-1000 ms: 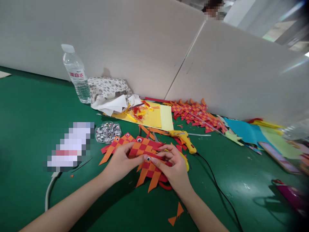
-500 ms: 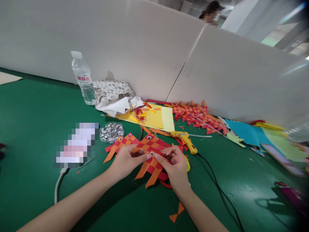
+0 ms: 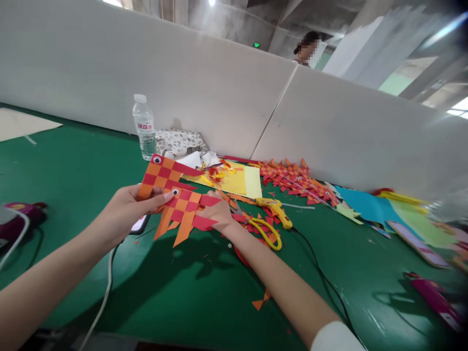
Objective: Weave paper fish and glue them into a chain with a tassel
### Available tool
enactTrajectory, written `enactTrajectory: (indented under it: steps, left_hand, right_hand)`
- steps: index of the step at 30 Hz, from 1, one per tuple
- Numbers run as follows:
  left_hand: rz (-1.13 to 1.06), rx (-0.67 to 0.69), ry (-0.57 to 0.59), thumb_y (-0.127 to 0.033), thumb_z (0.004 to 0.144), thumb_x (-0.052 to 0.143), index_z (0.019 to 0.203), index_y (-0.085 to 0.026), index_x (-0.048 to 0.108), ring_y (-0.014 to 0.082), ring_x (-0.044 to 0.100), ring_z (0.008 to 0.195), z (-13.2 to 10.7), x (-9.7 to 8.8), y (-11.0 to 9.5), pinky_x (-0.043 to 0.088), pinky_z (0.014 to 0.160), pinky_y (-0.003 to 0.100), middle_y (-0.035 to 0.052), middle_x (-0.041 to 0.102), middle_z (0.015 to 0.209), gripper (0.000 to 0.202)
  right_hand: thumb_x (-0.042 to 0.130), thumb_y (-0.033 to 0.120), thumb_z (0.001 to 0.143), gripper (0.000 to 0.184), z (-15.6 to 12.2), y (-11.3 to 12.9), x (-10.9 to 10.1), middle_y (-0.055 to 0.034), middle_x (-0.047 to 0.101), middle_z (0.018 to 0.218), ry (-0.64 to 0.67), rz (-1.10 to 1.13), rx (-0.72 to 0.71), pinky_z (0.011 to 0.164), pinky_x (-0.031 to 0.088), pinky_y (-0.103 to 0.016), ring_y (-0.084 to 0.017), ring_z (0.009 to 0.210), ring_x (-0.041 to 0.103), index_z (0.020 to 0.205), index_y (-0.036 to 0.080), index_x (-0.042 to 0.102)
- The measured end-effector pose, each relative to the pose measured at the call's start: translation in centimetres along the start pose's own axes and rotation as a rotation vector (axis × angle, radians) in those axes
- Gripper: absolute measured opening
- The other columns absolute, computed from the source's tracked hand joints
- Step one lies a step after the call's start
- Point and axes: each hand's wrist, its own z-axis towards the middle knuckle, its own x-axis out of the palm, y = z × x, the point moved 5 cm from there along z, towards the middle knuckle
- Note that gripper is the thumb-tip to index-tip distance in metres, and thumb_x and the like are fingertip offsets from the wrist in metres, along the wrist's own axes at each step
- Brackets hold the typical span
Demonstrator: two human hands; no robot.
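Note:
My left hand (image 3: 141, 200) is closed on paper fish woven from red and orange strips. Its thumb presses beside the googly eye of the lower paper fish (image 3: 188, 207). Above and behind that one, the upper paper fish (image 3: 164, 171) shows its own googly eye and stays in the same grip. Just right of the fish is my right hand (image 3: 219, 210), reaching forward low over the table. The lower fish's red strips cover its fingers, so I cannot see what they hold or touch.
Yellow-handled scissors (image 3: 268, 234) lie among paper scraps beside a yellow glue gun (image 3: 276, 209) with a black cord. Woven fish (image 3: 292, 178) are heaped by the partition. A water bottle (image 3: 145, 129), yellow paper (image 3: 234, 181) and a phone (image 3: 419, 243) also lie around. A person (image 3: 307, 48) is beyond the partition.
My left hand has carried the paper fish left and up, tilting them towards me. My right hand has let go of them and moved left, behind their strips. The scissors are now uncovered.

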Motion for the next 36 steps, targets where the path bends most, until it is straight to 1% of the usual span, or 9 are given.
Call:
enactTrajectory:
  steps: [5,7,11,13,15,20,26,32,36]
  left_hand:
    - [0.041,-0.009,-0.038,-0.035,0.065,0.072,0.085,-0.015,0.066,0.0140,0.060,0.081,-0.5,-2.5,0.3,0.046,0.071,0.025,0.0014,0.069,0.089,0.028]
    - [0.054,-0.003,-0.031,-0.036,0.067,0.070,0.087,-0.014,0.066,0.0149,0.060,0.082,-0.3,-2.7,-0.1,0.046,0.074,0.027,0.0019,0.068,0.089,0.029]
    - [0.050,0.002,0.001,-0.037,0.066,0.070,0.086,-0.012,0.065,0.0167,0.060,0.083,0.5,-0.7,-0.4,0.048,0.071,0.027,0.0035,0.068,0.089,0.032]
    - [0.021,0.034,0.047,-0.036,0.067,0.070,0.085,-0.014,0.064,0.0149,0.060,0.081,1.1,1.3,0.0,0.047,0.066,0.022,0.0024,0.067,0.089,0.029]
    - [-0.070,0.049,0.095,-0.035,0.068,0.068,0.086,-0.017,0.061,0.0139,0.060,0.080,1.7,3.7,0.7,0.047,0.062,0.020,0.0003,0.065,0.089,0.026]
    - [-0.162,-0.043,0.155,-0.036,0.068,0.068,0.090,-0.018,0.057,0.0135,0.061,0.075,2.8,8.5,2.8,0.045,0.054,0.019,0.0027,0.063,0.090,0.031]
    - [-0.204,-0.111,0.194,-0.031,0.064,0.072,0.088,-0.017,0.052,0.0043,0.048,0.049,4.1,10.5,4.6,0.034,0.042,0.015,-0.0043,0.055,0.071,0.034]
    - [-0.281,-0.177,0.163,-0.020,0.052,0.079,0.084,-0.017,0.053,0.0042,0.050,0.048,4.5,10.2,5.9,0.036,0.043,0.015,-0.0063,0.056,0.065,0.042]
    - [-0.412,-0.261,0.118,-0.017,0.051,0.081,0.084,-0.017,0.058,0.0062,0.057,0.054,4.1,9.8,6.1,0.044,0.049,0.015,-0.0023,0.064,0.072,0.040]
  right_hand:
    - [0.058,0.044,0.072,0.025,-0.4,-0.8,-2.8,0.0007,0.064,0.066,0.124,0.153,0.061,0.063,0.047,-0.027,-0.016,0.066,0.061,0.070,0.019,0.061]
    - [0.061,0.040,0.072,0.023,-1.1,-2.5,-5.8,-0.0018,0.068,0.083,0.116,0.470,0.154,0.069,0.048,-0.027,-0.016,0.077,0.063,0.081,0.019,0.062]
    - [0.066,0.029,0.061,0.025,-3.9,-8.5,-13.1,-0.0003,0.067,0.081,-0.270,0.690,0.352,0.066,0.048,-0.027,-0.015,0.073,0.062,0.085,0.021,0.062]
    - [0.058,0.029,0.062,0.010,-5.9,-11.6,-16.2,0.0003,0.062,0.064,-0.509,0.549,0.427,0.054,0.042,-0.025,-0.014,0.058,0.057,0.066,0.019,0.059]
    - [0.048,0.031,0.067,0.022,-7.3,-13.6,-17.8,0.0000,0.050,0.048,-0.542,0.236,0.474,0.047,0.035,-0.027,-0.014,0.048,0.049,0.049,0.019,0.052]
    - [0.048,0.052,0.071,0.035,-8.5,-15.3,-16.9,-0.0062,0.063,0.070,-0.278,-0.493,0.598,0.054,0.036,-0.030,-0.022,0.063,0.058,0.071,0.020,0.062]
    - [0.045,0.068,0.069,0.058,-8.2,-15.4,-14.7,-0.0120,0.063,0.102,-0.061,-0.729,0.628,0.054,0.038,-0.031,-0.029,0.080,0.062,0.092,0.020,0.066]
    - [0.052,0.065,0.066,0.050,-9.0,-15.9,-16.9,-0.0057,0.066,0.072,-0.278,-0.583,0.730,0.050,0.035,-0.027,-0.023,0.065,0.059,0.086,0.022,0.069]
    - [0.056,0.064,0.065,0.054,-9.5,-14.4,-18.0,0.0019,0.047,0.048,-0.549,-0.352,0.592,0.044,0.031,-0.024,-0.013,0.044,0.041,0.085,0.016,0.070]
